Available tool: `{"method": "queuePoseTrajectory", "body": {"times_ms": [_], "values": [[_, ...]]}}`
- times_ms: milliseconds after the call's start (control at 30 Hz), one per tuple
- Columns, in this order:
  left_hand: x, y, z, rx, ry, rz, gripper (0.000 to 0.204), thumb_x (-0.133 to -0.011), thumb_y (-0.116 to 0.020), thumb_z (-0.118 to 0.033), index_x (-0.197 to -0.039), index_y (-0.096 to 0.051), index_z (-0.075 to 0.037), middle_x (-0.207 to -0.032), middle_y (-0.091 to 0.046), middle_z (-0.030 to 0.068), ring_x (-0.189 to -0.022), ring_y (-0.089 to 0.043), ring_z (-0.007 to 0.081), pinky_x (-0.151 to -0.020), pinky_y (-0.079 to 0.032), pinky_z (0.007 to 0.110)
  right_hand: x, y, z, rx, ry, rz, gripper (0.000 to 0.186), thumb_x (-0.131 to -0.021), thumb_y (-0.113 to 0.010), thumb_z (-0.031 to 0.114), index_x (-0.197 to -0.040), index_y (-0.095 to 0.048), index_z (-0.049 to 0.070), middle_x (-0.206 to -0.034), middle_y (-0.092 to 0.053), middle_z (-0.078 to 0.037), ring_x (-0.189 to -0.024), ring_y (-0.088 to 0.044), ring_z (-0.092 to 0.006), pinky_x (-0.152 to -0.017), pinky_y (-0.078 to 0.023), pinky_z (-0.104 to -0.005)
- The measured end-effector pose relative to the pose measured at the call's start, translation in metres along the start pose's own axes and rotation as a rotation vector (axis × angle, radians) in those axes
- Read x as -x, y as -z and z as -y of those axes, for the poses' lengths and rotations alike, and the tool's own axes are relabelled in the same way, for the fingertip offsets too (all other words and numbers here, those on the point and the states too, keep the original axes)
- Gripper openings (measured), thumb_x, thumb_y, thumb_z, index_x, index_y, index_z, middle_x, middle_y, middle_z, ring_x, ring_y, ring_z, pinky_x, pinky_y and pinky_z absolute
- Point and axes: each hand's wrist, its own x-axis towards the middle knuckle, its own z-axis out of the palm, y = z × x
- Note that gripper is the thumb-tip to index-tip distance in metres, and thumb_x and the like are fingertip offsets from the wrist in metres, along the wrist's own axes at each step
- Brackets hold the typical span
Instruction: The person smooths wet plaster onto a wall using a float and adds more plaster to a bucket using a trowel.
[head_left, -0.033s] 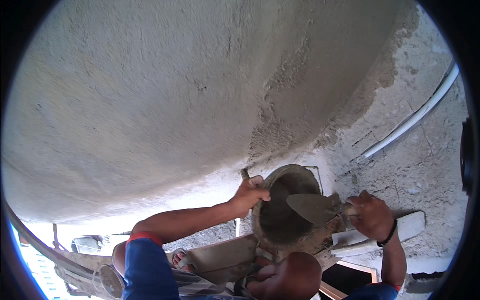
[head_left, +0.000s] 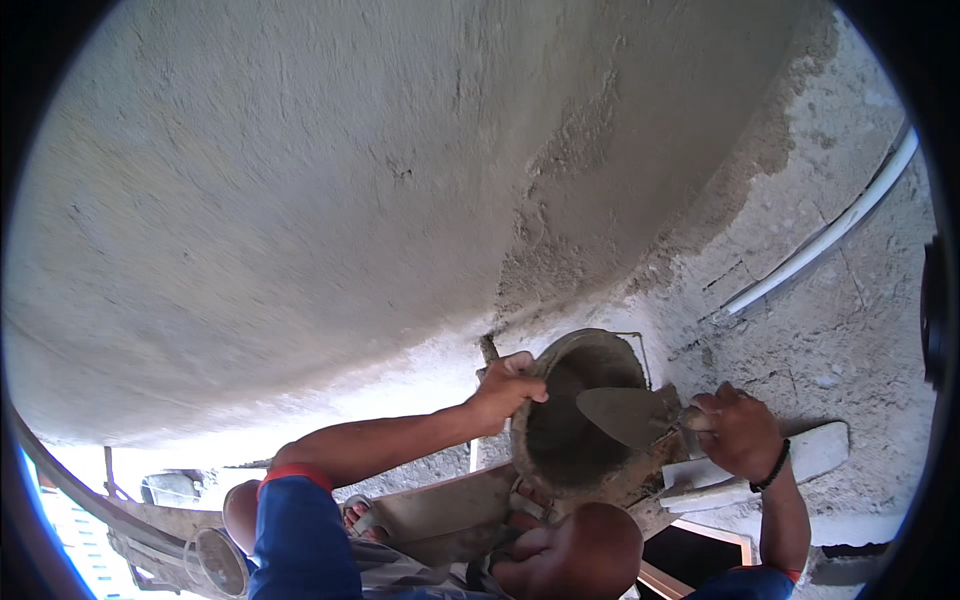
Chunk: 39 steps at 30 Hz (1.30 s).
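A mortar-coated bucket (head_left: 580,470) stands tilted, its mouth facing me and a wire handle at its far right side. My left hand (head_left: 508,390) is closed on its left rim, thumb over the edge. A short, mortar-crusted stick-like end (head_left: 488,348) shows just beyond that hand; I cannot tell whether the hand holds it too. My right hand (head_left: 742,430) is wrapped round the handle of a trowel (head_left: 622,416). The trowel's grey pointed blade reaches left over the bucket's mouth. Some dark mortar lines the bucket, but how much is unclear.
Ahead rises a plastered wall (head_left: 300,200) with a darker, wet-looking patch (head_left: 670,140). A white pipe (head_left: 830,255) runs along the rough right wall. Pale flat boards (head_left: 770,470) lie beside my right wrist. Below are wooden planks (head_left: 440,505), my sandalled feet and a clear container (head_left: 218,560).
The bucket and my left hand have shifted slightly to the right. The trowel blade has moved a little right as well; both grips are unchanged.
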Motion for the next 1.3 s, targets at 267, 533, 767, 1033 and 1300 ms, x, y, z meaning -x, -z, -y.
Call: {"method": "queuePoseTrajectory", "body": {"times_ms": [267, 533, 767, 1033, 1300], "values": [[-0.011, -0.033, 0.025, 0.316, 0.102, 0.036, 0.025, -0.065, -0.062, 0.011, -0.069, -0.048, -0.009, -0.068, -0.056, -0.0002, -0.059, -0.054, 0.0089, -0.054, -0.046, 0.027, 0.003, -0.05, -0.015, 0.398, -0.07, -0.015, 0.026, -0.08, -0.053, 0.01, -0.1, -0.066, 0.019, -0.089, -0.059, -0.013, -0.082, -0.062, -0.0288, -0.071, -0.05, -0.0409], [0.005, -0.056, -0.02, 0.096, 0.05, 0.155, 0.025, -0.069, -0.06, 0.013, -0.071, -0.047, -0.009, -0.072, -0.061, 0.0032, -0.063, -0.058, 0.0104, -0.058, -0.048, 0.026, 0.006, -0.108, -0.012, 0.364, 0.052, -0.005, 0.033, -0.081, -0.056, 0.014, -0.112, -0.065, 0.017, -0.089, -0.063, -0.012, -0.088, -0.064, -0.0274, -0.076, -0.05, -0.0411], [0.021, -0.025, -0.059, -0.041, -0.056, 0.064, 0.027, -0.069, -0.061, 0.01, -0.069, -0.044, -0.01, -0.068, -0.053, -0.0011, -0.059, -0.048, 0.0059, -0.054, -0.038, 0.025, -0.022, -0.14, 0.002, -0.2, 0.154, -0.167, 0.041, -0.076, -0.063, 0.014, -0.117, -0.062, 0.012, -0.084, -0.064, -0.013, -0.083, -0.065, -0.0289, -0.07, -0.053, -0.0409], [0.052, 0.008, -0.098, -0.083, -0.073, -0.05, 0.027, -0.068, -0.062, 0.009, -0.066, -0.043, -0.011, -0.067, -0.048, -0.0033, -0.061, -0.043, 0.0047, -0.053, -0.034, 0.025, -0.035, -0.173, 0.009, -0.432, 0.209, -0.425, 0.043, -0.074, -0.071, 0.018, -0.115, -0.062, 0.013, -0.083, -0.062, -0.011, -0.077, -0.063, -0.0298, -0.069, -0.053, -0.0415], [0.088, 0.07, -0.109, -0.08, -0.072, -0.143, 0.028, -0.068, -0.06, 0.011, -0.071, -0.042, -0.01, -0.068, -0.053, 0.0007, -0.062, -0.054, 0.0102, -0.055, -0.044, 0.027, -0.059, -0.072, 0.028, -0.294, 0.321, -0.373, 0.043, -0.074, -0.071, 0.016, -0.114, -0.06, 0.011, -0.083, -0.062, -0.012, -0.078, -0.064, -0.0303, -0.068, -0.053, -0.0401]]}}
